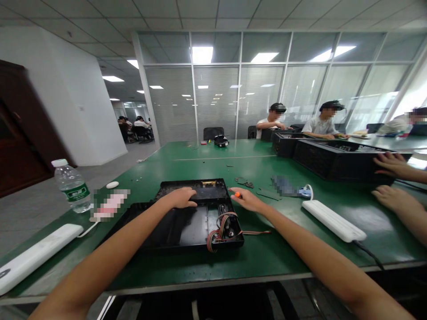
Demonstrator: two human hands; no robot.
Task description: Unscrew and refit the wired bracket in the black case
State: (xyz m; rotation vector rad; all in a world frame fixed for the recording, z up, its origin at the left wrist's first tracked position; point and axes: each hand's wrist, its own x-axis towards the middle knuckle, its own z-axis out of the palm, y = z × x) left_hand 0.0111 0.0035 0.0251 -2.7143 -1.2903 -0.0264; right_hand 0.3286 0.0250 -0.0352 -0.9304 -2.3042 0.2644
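In front of me on the green table (253, 262) lies an open black metal casing (190, 229), with a second, shallower black section (213, 192) behind it. My left hand (183, 198) rests over that rear section, thumb and fingers apart. Just beyond the casing's right side, my right hand (247, 200) is closed around a small screwdriver (238, 195) with an orange handle end; its shaft is not visible. Striped ribbon wires (218, 231) loop out of the casing's right front corner, over a small circuit part. One strand trails right onto the table.
A water bottle (72, 186), a blurred pink item (111, 205) and a white power strip (36, 255) are left. Another power strip (333, 220) and loose dark scraps (245, 182) lie right. A co-worker's hands (396, 198) are beside a large black case (333, 164); other people sit behind.
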